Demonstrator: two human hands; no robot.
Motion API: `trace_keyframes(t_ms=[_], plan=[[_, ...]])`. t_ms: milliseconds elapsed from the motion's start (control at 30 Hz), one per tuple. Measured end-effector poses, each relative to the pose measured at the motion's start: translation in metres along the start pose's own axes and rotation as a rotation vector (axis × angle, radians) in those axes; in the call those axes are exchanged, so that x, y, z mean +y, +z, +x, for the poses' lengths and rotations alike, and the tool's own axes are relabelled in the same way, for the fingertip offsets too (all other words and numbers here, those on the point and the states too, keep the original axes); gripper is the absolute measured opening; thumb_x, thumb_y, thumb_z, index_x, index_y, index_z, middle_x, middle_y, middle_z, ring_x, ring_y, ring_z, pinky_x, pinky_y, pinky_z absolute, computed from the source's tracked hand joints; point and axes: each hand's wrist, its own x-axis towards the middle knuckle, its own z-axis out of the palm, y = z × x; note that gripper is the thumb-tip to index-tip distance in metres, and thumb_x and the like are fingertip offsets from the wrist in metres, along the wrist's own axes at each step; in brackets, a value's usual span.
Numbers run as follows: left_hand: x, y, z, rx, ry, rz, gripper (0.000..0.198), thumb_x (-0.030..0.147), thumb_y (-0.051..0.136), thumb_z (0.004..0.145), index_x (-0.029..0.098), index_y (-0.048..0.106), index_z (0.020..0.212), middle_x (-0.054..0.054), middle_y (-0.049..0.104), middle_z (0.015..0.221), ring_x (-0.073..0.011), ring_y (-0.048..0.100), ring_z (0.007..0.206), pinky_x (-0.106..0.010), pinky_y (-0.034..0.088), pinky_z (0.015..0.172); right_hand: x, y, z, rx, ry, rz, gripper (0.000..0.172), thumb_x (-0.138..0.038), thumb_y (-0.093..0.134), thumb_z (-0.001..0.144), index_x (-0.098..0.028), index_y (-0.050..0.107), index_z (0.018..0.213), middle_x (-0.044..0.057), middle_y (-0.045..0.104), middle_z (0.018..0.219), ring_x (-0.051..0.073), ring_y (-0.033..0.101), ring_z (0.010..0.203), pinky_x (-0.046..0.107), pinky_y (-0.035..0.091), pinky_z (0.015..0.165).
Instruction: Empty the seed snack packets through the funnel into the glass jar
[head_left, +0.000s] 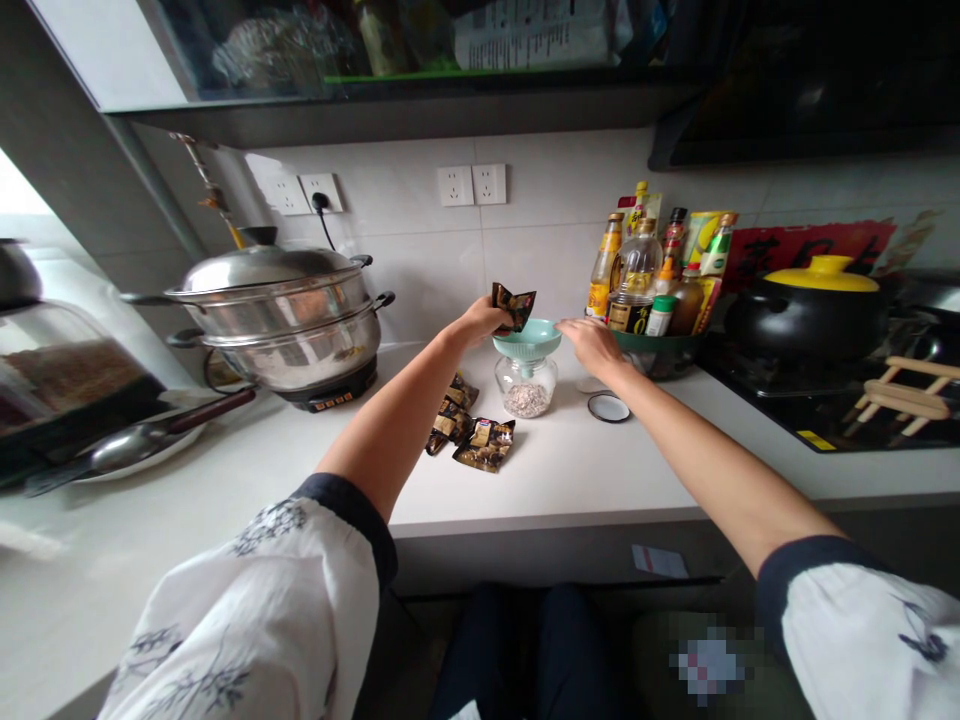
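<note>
My left hand (484, 318) is closed on a small dark printed packet (513, 306), held tilted above the left side of a pale green funnel (529, 342). My right hand (592, 345) has its fingers at the funnel's right rim, seemingly pinching it. Below, the funnel sits in the mouth of a clear glass jar (510, 378), with pale, speckled small pieces (526, 401) lying in the bottom. Several more dark packets (486, 445) lie on the counter in front and to the left of the jar. A round dark-rimmed lid (609, 407) rests to its right.
A steel steamer pot (300, 335) stands at left, beside a plate with a large spoon (142, 445). Behind my right hand, bottles (637, 265) crowd a dark green basin (660, 357). A black pot with a yellow lid (814, 300) sits on the stove. Cabinets (420, 120) overhang the white counter (585, 475).
</note>
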Motion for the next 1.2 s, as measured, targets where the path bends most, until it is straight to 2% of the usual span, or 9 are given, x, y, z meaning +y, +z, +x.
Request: trace_keyframes(t_ms=[133, 233, 433, 567, 633, 700, 867, 1033, 1200], plan=[[0.0, -0.005, -0.002, 0.054, -0.003, -0.046, 0.035, -0.004, 0.068, 0.053, 0.012, 0.058, 0.083, 0.002, 0.06, 0.068, -0.0127, 0.061, 0.061, -0.033, 0.056, 0.069, 0.006, 0.006, 0.001, 0.02, -0.018, 0.074, 0.046, -0.002, 0.037, 0.082, -0.017, 0.066, 0.114, 0.008, 0.067, 0.119, 0.021, 0.061, 0.11, 0.033, 0.042, 0.095], [-0.001, -0.009, -0.005, 0.104, 0.024, -0.075, 0.042, -0.003, 0.073, 0.053, 0.013, 0.055, 0.088, 0.004, 0.059, 0.068, -0.0128, 0.061, 0.061, -0.034, 0.057, 0.067, 0.008, 0.007, 0.002, 0.041, 0.006, 0.16, 0.051, 0.002, 0.038, 0.076, -0.016, 0.066, 0.115, 0.008, 0.065, 0.122, 0.021, 0.061, 0.111, 0.033, 0.044, 0.098], [-0.005, -0.014, -0.008, 0.037, 0.051, -0.135, 0.028, 0.008, 0.072, 0.065, 0.011, 0.058, 0.089, 0.0, 0.064, 0.072, -0.011, 0.061, 0.062, -0.03, 0.055, 0.069, 0.007, 0.003, 0.007, 0.084, 0.115, 0.323, 0.054, 0.003, 0.04, 0.071, -0.017, 0.065, 0.114, 0.005, 0.069, 0.115, 0.02, 0.063, 0.108, 0.033, 0.047, 0.098], [-0.007, -0.015, -0.007, -0.004, 0.07, -0.103, 0.031, 0.018, 0.075, 0.066, 0.011, 0.061, 0.093, -0.002, 0.065, 0.072, -0.0121, 0.062, 0.066, -0.027, 0.053, 0.067, 0.002, 0.003, 0.02, 0.14, 0.221, 0.487, 0.041, -0.006, 0.047, 0.078, -0.017, 0.064, 0.113, 0.008, 0.068, 0.117, 0.019, 0.062, 0.111, 0.034, 0.045, 0.1], [-0.007, -0.015, -0.007, -0.029, 0.088, -0.093, 0.034, 0.022, 0.077, 0.065, 0.011, 0.062, 0.093, -0.003, 0.066, 0.072, -0.0125, 0.062, 0.068, -0.026, 0.052, 0.067, -0.001, 0.004, 0.031, 0.154, 0.27, 0.613, 0.033, -0.017, 0.054, 0.081, -0.015, 0.063, 0.113, 0.01, 0.069, 0.113, 0.02, 0.063, 0.108, 0.034, 0.047, 0.097], [-0.005, -0.015, -0.007, -0.046, 0.103, -0.099, 0.035, 0.024, 0.078, 0.064, 0.011, 0.063, 0.093, -0.003, 0.066, 0.074, -0.0125, 0.062, 0.068, -0.025, 0.052, 0.066, -0.005, 0.005, 0.041, 0.149, 0.288, 0.722, 0.033, -0.025, 0.063, 0.078, -0.014, 0.063, 0.11, 0.01, 0.071, 0.105, 0.02, 0.065, 0.101, 0.035, 0.049, 0.091], [-0.002, -0.012, -0.007, -0.066, 0.087, -0.127, 0.039, 0.026, 0.08, 0.063, 0.011, 0.061, 0.094, -0.004, 0.067, 0.076, -0.0137, 0.064, 0.072, -0.026, 0.052, 0.07, -0.008, 0.006, 0.058, 0.124, 0.333, 0.778, 0.021, -0.027, 0.072, 0.069, -0.013, 0.066, 0.084, 0.006, 0.071, 0.087, 0.018, 0.065, 0.084, 0.034, 0.05, 0.082], [-0.004, -0.015, -0.006, -0.051, 0.076, -0.223, 0.046, 0.021, 0.084, 0.055, 0.012, 0.059, 0.093, -0.003, 0.067, 0.08, -0.0143, 0.065, 0.076, -0.03, 0.055, 0.077, -0.006, 0.006, 0.059, 0.133, 0.404, 0.818, 0.023, -0.028, 0.073, 0.065, -0.014, 0.065, 0.08, 0.003, 0.069, 0.079, 0.016, 0.063, 0.075, 0.031, 0.049, 0.077], [-0.005, -0.019, -0.007, 0.031, 0.078, -0.204, 0.034, 0.019, 0.083, 0.055, 0.01, 0.059, 0.077, -0.001, 0.064, 0.07, -0.0111, 0.063, 0.069, -0.03, 0.054, 0.078, -0.005, 0.005, 0.057, 0.163, 0.474, 0.832, 0.026, -0.034, 0.075, 0.061, -0.014, 0.065, 0.075, 0.002, 0.068, 0.073, 0.016, 0.062, 0.071, 0.03, 0.049, 0.07]])
